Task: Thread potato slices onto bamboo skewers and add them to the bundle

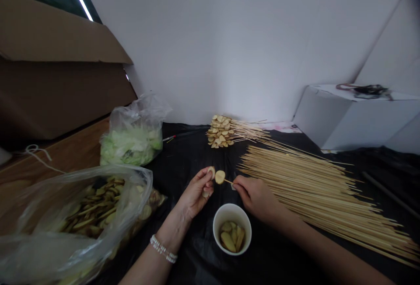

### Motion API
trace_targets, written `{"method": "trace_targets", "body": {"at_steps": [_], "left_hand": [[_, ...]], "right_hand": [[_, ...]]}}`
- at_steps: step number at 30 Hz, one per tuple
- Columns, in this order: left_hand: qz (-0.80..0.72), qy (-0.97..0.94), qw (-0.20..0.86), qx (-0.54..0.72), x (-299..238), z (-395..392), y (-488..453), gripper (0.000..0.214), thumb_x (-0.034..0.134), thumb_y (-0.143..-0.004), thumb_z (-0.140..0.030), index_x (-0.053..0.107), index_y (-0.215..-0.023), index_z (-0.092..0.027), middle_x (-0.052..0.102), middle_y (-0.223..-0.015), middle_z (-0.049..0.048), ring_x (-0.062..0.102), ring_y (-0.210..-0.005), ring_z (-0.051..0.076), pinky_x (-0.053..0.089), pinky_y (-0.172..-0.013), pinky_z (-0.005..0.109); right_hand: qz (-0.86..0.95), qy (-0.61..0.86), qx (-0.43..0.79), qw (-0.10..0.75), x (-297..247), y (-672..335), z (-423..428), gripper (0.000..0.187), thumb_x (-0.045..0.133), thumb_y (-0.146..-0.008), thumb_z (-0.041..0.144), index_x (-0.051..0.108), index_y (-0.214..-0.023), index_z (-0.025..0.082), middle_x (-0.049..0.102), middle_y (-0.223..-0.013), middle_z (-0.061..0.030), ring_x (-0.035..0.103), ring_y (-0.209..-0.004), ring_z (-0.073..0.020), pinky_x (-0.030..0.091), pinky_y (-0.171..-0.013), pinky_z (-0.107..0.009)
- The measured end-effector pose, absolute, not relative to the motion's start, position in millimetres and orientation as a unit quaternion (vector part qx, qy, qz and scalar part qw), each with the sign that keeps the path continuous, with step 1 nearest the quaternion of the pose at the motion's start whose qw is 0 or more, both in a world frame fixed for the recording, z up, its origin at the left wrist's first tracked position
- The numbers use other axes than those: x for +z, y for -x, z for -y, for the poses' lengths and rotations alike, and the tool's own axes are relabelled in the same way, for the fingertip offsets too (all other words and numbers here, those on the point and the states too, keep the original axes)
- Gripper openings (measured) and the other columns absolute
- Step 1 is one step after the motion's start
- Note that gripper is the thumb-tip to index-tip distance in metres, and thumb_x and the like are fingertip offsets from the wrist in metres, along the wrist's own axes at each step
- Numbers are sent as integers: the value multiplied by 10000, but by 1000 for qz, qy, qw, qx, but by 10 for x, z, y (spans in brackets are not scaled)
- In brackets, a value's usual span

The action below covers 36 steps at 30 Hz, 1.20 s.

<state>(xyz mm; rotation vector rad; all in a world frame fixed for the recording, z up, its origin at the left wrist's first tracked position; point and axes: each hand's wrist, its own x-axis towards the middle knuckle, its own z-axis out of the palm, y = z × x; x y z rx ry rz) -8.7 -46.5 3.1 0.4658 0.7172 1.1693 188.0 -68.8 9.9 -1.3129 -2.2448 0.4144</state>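
My left hand (pixel 196 193) pinches a pale potato slice (pixel 211 172) at its fingertips, with another slice tucked lower in the fingers. My right hand (pixel 254 195) grips a thin bamboo skewer (pixel 228 182) whose tip carries one round potato slice (pixel 219 176). The two slices sit almost touching, above a black-covered table (pixel 183 162). A white cup (pixel 232 229) with several potato slices in liquid stands just below both hands.
A big spread of bare bamboo skewers (pixel 315 193) lies at the right. Finished potato skewers (pixel 226 131) are stacked at the back. A clear bag of potato slices (pixel 82 215) and a bag of lettuce (pixel 133 140) sit left. A white box (pixel 354 119) stands at right.
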Motion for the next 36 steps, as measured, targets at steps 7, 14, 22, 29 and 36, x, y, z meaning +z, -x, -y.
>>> {"method": "trace_targets", "body": {"at_steps": [7,14,22,29,36], "left_hand": [[-376,-269,700,544,45,481,69,350,814,-616,-174,625,-909,-135,505,-705,-39,380,-471,-14,269,-379,77],[-412,-331,656,539,26,494,56,373,815,-624,-273,640,-924,-139,519,-719,-25,370,-484,-6,239,-392,94],[-430,-334,654,525,16,485,60,389,824,-601,-308,657,-910,-141,540,-726,-20,372,-483,-5,240,-400,105],[-431,-331,657,523,25,488,43,401,824,-595,-307,669,-926,-141,550,-713,-21,376,-474,-5,245,-398,104],[-440,-332,658,514,16,477,36,387,825,-595,-278,679,-920,-127,561,-706,-13,406,-479,0,271,-396,103]], "right_hand": [[828,486,154,234,91,-1879,693,237,363,-948,259,564,-838,201,648,-762,-22,604,-736,-142,362,-675,-235],[830,495,142,213,72,-1871,690,240,363,-948,265,565,-835,202,649,-762,-25,599,-732,-144,345,-663,-239],[834,494,133,206,59,-1859,702,246,355,-953,263,566,-843,203,653,-750,-16,598,-702,-136,324,-625,-236],[846,485,112,191,52,-1854,712,263,338,-960,265,561,-841,197,659,-757,-27,596,-692,-135,309,-605,-243],[847,495,106,161,59,-1842,722,245,356,-958,273,561,-848,197,664,-765,-28,596,-685,-133,292,-592,-249]]}}
